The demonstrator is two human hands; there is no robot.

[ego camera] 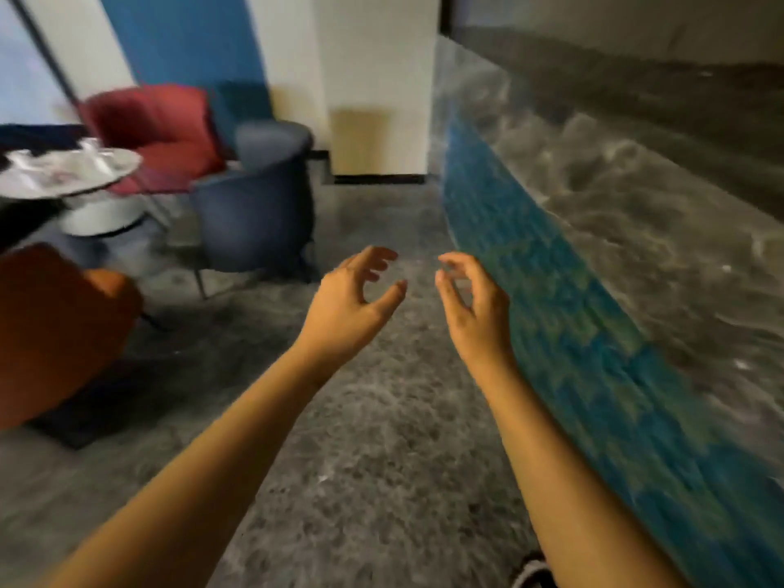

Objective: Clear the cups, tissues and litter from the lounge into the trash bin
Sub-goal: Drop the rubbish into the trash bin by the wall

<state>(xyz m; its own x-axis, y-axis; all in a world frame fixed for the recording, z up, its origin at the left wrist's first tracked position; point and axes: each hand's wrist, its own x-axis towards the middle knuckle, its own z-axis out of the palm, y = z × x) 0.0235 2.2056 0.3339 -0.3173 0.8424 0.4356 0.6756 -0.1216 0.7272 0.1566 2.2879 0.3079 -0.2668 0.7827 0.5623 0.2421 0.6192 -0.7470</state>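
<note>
Two bare hands reach forward over the grey stone floor (360, 460). The left hand (352, 303) and right hand (475, 307) are apart, both released, with loosely curled fingers that grasp nothing I can make out. A shoe tip (530, 572) is cut off at the bottom edge of the view.

Just right of the right hand runs a long counter (572, 333) with a blue tiled front and a grey marble top. It is smeared by motion blur, and nothing on it is readable.

At the left an orange chair (55, 328) is cut by the frame and stands on a dark rug (85, 422). Beyond it a blue-grey armchair (259, 205) stands between the hands and the round white table (123, 171).

The litter (55, 167) lies spread across that table top, from its cut-off left side towards the right rim. It shows only as pale, shiny blurs, so cups cannot be told from tissues.

A red armchair (157, 129) sits behind the table's far edge. A white pillar (377, 78) closes the passage farther back.
</note>
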